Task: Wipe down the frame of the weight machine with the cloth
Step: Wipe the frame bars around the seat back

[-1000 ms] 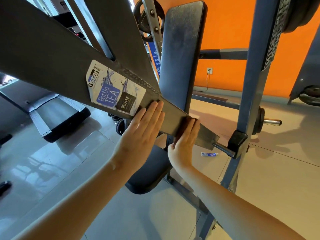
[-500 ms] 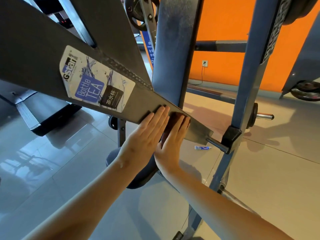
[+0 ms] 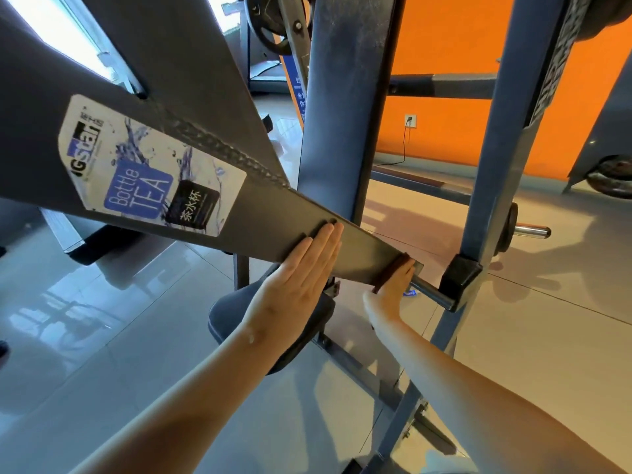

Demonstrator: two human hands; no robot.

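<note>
Across the sloping grey frame arm, left hand lies flat, fingers straight, bracing it. Right hand sits at the arm's lower tip, fingers extended, pressing the dark cloth onto the metal. Best practice: keep pressure even, wrap the end edge, avoid the pin.

Where things sit along the frame arm

My left hand lies flat on the arm, right of the sticker. My right hand presses the cloth to the arm's end, left of the upright post. The backrest stands behind the arm, the seat below.
</note>
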